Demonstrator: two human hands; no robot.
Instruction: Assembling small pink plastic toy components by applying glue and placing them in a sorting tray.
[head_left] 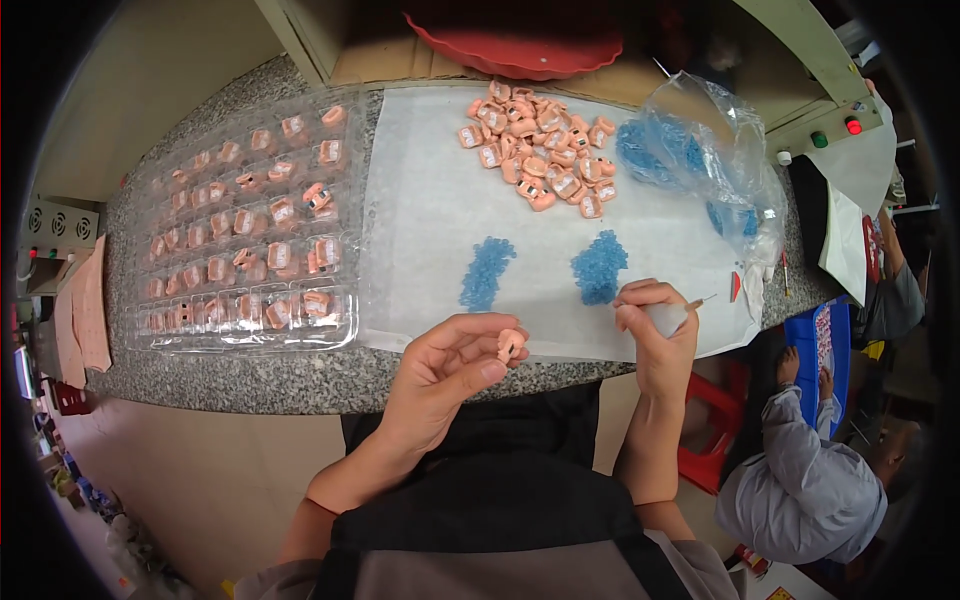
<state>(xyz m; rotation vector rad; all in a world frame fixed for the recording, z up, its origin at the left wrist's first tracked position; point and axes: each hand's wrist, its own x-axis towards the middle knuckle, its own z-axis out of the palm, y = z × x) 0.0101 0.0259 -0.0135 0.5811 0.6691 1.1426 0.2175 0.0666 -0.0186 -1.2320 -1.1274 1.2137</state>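
Observation:
My left hand [428,378] is closed round a small pink moulded piece [511,346] with a dark slot in it, pinched between thumb and fingertips near the table's front edge. In my right hand [658,350] is a small white needle-tip bottle [668,319], its thin tip pointing to the right, away from the piece. Ahead of my hands, two patches of small translucent blue beads lie on white paper [420,200]: a left patch [487,273] and a right patch [600,267], the latter just beyond my right fingers. Farther back is a heap of similar pink pieces [545,150].
To the left, a clear compartment tray [350,275] holds rows of pink pieces. A clear plastic bag [720,120] with blue beads lies at the back right. A red basin [520,55] stands behind. At right, another person [805,490] works at a blue bin [800,335].

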